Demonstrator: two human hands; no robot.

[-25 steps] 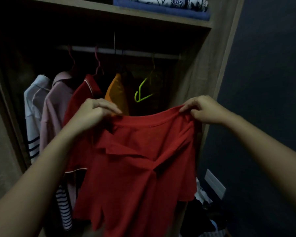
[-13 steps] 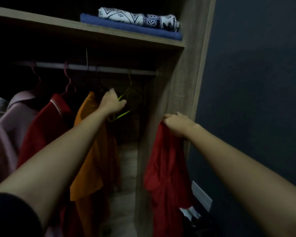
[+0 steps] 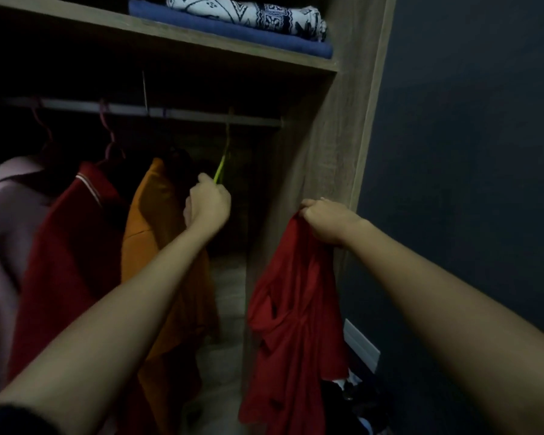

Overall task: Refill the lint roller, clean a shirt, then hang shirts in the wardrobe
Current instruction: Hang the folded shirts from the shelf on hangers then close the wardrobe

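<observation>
1. A second ago both hands held the red shirt spread out by its shoulders. Since then the left hand has let go and reached into the wardrobe. Half a second ago its fingers were only arriving at the green hanger; now they are closed round it.
2. The left hand is a tight fist on the lower part of the hanger, knuckles up. Only the hanger's neck shows above the fist.
3. The hanger's thin stem runs up to the right end of the rail. In the dim light I cannot tell whether the hook is on the rail or off it.
4. The right hand has its fingers curled round a bunch of the red shirt's top edge.
5. The red shirt hangs limp and crumpled below that hand, in front of the wardrobe's right side panel and outside the hanging space.
6. Three garments hang on the rail to the left of the green hanger: an orange shirt nearest the left hand, then a dark red shirt, then a pale pink shirt at the left edge.
7. At the right end of the shelf above lies a blue folded cloth, with a patterned cloth on top of it.
8. A dark wall stands to the right of the wardrobe.
</observation>
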